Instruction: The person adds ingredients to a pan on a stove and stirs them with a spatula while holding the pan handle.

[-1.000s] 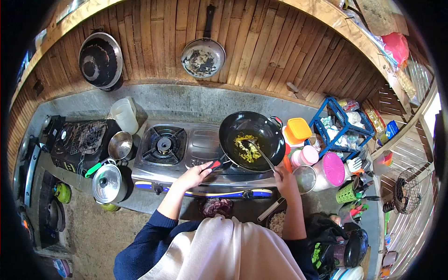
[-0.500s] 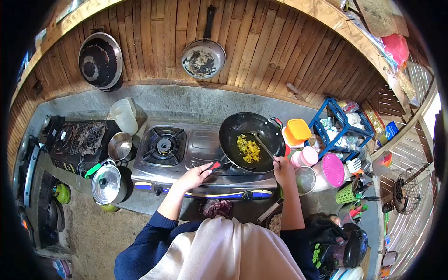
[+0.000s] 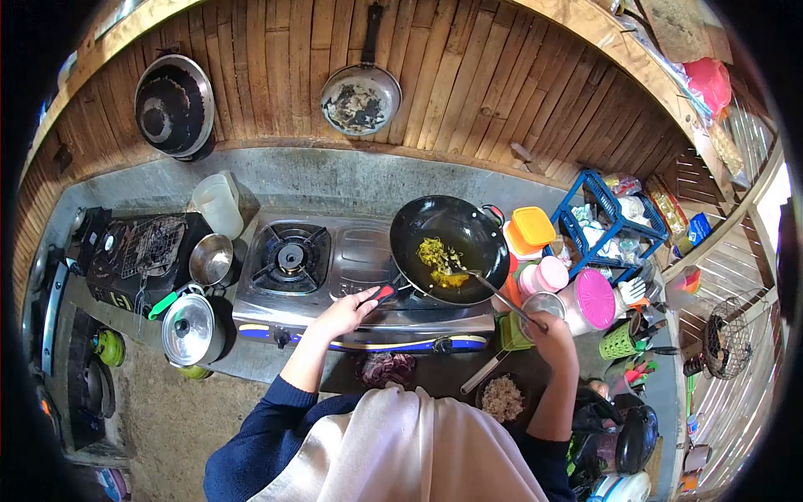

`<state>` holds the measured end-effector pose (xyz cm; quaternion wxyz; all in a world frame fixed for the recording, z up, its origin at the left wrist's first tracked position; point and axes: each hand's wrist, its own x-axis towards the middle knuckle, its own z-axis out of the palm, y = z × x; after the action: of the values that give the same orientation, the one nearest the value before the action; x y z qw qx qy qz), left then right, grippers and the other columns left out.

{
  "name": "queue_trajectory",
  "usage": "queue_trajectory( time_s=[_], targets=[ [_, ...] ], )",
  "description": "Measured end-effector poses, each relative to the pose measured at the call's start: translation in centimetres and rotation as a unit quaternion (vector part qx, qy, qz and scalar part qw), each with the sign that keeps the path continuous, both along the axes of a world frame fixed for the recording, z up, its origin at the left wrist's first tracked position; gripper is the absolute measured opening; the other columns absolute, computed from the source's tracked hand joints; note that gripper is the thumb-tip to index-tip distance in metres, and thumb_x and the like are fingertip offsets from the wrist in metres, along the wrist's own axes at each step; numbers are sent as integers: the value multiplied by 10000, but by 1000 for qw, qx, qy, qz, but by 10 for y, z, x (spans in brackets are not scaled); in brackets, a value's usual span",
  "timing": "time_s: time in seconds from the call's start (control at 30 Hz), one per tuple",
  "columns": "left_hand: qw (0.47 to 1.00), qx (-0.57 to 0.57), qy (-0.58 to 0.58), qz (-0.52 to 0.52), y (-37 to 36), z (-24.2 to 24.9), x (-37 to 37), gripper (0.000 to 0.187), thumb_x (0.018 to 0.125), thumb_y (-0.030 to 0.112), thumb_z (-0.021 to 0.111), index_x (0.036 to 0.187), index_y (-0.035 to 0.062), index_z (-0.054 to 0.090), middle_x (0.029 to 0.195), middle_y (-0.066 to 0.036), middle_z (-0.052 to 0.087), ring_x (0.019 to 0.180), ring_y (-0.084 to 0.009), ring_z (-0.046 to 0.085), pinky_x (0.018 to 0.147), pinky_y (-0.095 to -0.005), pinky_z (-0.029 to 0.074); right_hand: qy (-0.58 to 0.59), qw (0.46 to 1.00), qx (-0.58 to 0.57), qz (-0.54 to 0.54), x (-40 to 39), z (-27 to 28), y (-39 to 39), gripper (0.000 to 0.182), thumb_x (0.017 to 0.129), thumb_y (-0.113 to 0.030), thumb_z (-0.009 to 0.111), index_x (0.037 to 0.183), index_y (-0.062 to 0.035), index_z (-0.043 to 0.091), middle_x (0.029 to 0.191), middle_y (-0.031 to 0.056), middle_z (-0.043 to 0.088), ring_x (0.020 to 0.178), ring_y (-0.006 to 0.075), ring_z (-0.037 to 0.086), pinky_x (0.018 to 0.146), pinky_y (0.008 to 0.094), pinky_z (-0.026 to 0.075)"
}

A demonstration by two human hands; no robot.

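A black wok [image 3: 416, 219] sits over the right burner of the two-burner stove [image 3: 360, 251]. My left hand [image 3: 348, 315] is closed around the wok's red and black handle. Chopped yellow food [image 3: 438, 259] lies in a loose heap low in the wok, with glossy liquid around it. In my right hand [image 3: 552, 336] is a long metal spatula [image 3: 505, 298], slanting over the wok's right rim. Its tip rests at the lower right of the food, partly hidden there.
Left of the wok is a bare burner [image 3: 291, 258], then a lidded pot [image 3: 189, 329] and a small steel pot [image 3: 212, 259]. Orange containers [image 3: 534, 226], a pink-lidded tub [image 3: 595, 299] and a blue rack [image 3: 617, 224] crowd the right. A bowl of brownish grains [image 3: 502, 396] stands in front.
My right hand has moved right and toward me, drawing the spatula back. The yellow food has spread into looser clumps. My left hand stays on the handle.
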<state>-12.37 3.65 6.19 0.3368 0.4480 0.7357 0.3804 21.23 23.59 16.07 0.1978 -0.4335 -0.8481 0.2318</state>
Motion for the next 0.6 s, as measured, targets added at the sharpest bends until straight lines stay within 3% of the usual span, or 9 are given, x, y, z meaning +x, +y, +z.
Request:
queue_trajectory(
  time_s=[0.13, 0.2, 0.23, 0.3, 0.4, 0.53, 0.6],
  targets=[
    [1000, -4, -11, -4, 2, -10, -4, 392, 947, 249, 471, 1331, 167, 464, 1165, -154, 608, 1085, -253, 577, 941, -320, 410, -24, 1000, 7, -3, 17, 21, -7, 187, 776, -111, 639, 943, -35, 674, 847, 206, 647, 799, 334, 647, 712, 369, 493],
    [994, 84, 65, -17, 5, -41, -12, 413, 948, 269, 482, 1343, 149, 452, 1106, -122, 634, 832, -180, 606, 787, -295, 463, -13, 1000, 21, -6, 24, 30, -10, 195, 777, -121, 640, 951, -40, 675, 845, 204, 648, 792, 332, 648, 713, 364, 494],
    [994, 84, 66, -17, 4, -29, -9, 413, 948, 269, 482, 1343, 149, 452, 1106, -122, 634, 832, -180, 606, 787, -295, 463, -2, 999, 36, -10, 25, 38, -15, 204, 778, -130, 640, 959, -44, 677, 842, 202, 650, 785, 329, 650, 714, 359, 494],
    [1000, 17, 7, -16, 1, -8, -4, 416, 949, 275, 478, 1344, 150, 448, 1204, -134, 591, 979, -211, 597, 869, -304, 439, -22, 999, 37, -17, 29, 53, -22, 205, 782, -141, 636, 957, -43, 678, 846, 188, 657, 792, 328, 651, 722, 358, 497],
    [999, 29, 16, -9, 1, -8, -2, 395, 947, 252, 473, 1334, 169, 462, 1167, -148, 609, 1082, -236, 576, 939, -318, 410, -40, 996, 79, 6, 37, 57, -23, 194, 787, -145, 627, 953, -61, 682, 856, 181, 655, 813, 329, 648, 722, 365, 502],
    [1000, -1, 11, -5, 0, 5, 2, 395, 949, 254, 471, 1335, 167, 461, 1155, -140, 616, 1058, -221, 582, 931, -310, 411, -53, 995, 88, 6, 30, 49, -29, 180, 786, -150, 630, 939, -70, 684, 834, 184, 651, 785, 336, 644, 701, 377, 501],
    [1000, -17, -14, 3, -1, 9, 3, 393, 951, 250, 468, 1334, 162, 461, 1136, -127, 626, 1017, -199, 585, 919, -299, 413, -62, 996, 60, 13, 25, 37, -27, 190, 791, -96, 640, 964, -24, 667, 775, 175, 654, 687, 284, 647, 650, 338, 487]
  ],
)
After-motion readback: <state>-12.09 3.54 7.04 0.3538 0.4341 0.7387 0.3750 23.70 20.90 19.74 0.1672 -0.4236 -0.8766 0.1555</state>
